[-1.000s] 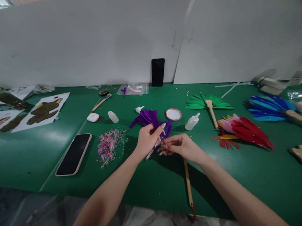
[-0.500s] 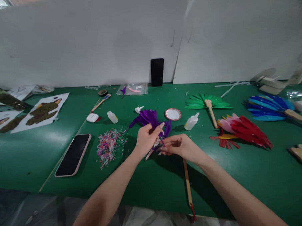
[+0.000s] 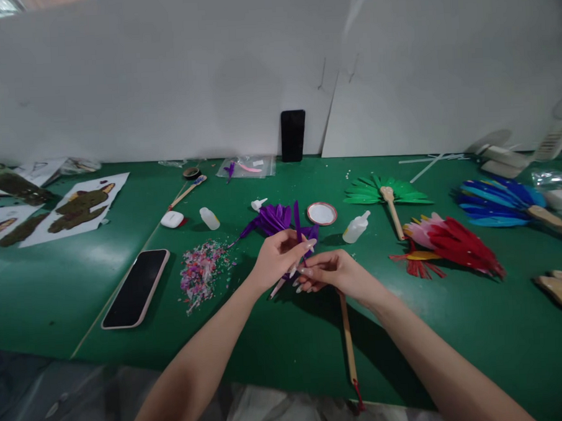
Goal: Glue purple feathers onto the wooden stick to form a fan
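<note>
My left hand pinches a purple feather that stands up from its fingers. My right hand is closed on the top of a long wooden fan handle, which runs toward me to the table's near edge. Both hands meet just in front of a bunch of purple feathers lying on the green table. What the right fingers grip beside the handle is hidden.
A phone and a heap of coloured scraps lie left of my hands. Behind them are a white lid, small glue bottles and an earbud case. Green, red and blue feather fans lie right.
My left hand has raised one purple feather upright out of the bunch. The right hand has stayed on the handle.
</note>
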`<control>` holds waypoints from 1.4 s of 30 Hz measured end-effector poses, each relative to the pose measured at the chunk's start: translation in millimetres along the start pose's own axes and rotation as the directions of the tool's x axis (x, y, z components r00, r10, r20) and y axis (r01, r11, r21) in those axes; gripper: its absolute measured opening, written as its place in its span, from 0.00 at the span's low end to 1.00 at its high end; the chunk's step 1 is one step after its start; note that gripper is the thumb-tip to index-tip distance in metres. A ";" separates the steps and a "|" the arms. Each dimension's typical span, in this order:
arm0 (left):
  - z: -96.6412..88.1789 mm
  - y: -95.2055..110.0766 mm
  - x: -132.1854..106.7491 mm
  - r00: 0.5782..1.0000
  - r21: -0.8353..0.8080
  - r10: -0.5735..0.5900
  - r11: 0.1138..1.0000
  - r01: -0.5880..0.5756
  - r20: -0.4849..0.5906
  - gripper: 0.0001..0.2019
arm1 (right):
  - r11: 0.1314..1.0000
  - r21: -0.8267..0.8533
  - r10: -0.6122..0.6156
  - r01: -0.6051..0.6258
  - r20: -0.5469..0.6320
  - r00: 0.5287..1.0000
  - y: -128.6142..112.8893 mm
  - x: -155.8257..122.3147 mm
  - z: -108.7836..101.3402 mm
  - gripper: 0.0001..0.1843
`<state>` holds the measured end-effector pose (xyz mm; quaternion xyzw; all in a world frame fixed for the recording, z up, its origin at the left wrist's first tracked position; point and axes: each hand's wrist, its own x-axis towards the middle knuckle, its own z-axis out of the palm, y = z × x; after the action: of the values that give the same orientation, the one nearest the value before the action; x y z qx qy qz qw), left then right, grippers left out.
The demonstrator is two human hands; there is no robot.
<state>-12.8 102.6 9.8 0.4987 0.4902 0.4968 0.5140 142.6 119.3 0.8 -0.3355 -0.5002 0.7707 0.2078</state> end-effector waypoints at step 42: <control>-2.7 -0.5 -2.4 0.999 0.075 0.007 0.997 -0.011 0.046 0.14 | 0.992 0.050 0.112 -0.120 0.132 0.985 -1.2 -3.6 -2.2 0.22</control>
<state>-15.6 100.2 9.2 0.5311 0.4945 0.4688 0.5036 146.7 118.8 2.5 -0.3072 -0.4697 0.8158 0.1395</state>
